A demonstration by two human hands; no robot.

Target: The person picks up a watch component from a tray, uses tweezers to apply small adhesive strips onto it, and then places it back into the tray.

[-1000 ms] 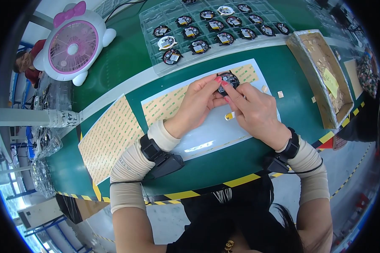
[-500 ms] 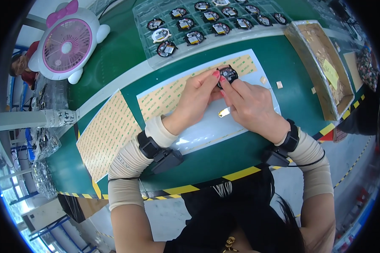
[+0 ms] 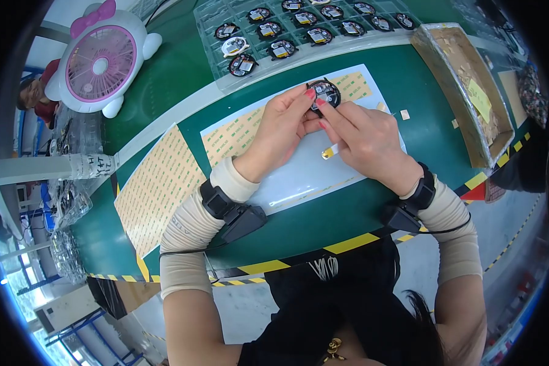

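Note:
Over the white sheet, a round black watch housing [image 3: 324, 94] with small electronic parts inside is tilted up between my hands. My left hand [image 3: 280, 128] grips its left edge, thumb on top and fingers curled beneath. Closed at the housing's lower right, my right hand [image 3: 369, 137] has its fingertips pressed against the inside and rim. A small silver-white piece with a yellow end [image 3: 329, 152] sticks out from under my right palm; the fingers hide how it is held.
A clear tray [image 3: 216, 52] with several similar housings lies at the back. Patterned tan adhesive sheets [image 3: 158, 189] lie on the green table, and a cardboard box [image 3: 463, 97] of small tan pieces stands right. A pink-and-white fan [image 3: 100, 64] is at the left; a person [image 3: 39, 94] is behind it.
The housing has shifted slightly up and left and is turned to show more of its inside. The silver-white piece under my right hand has moved up and changed its angle.

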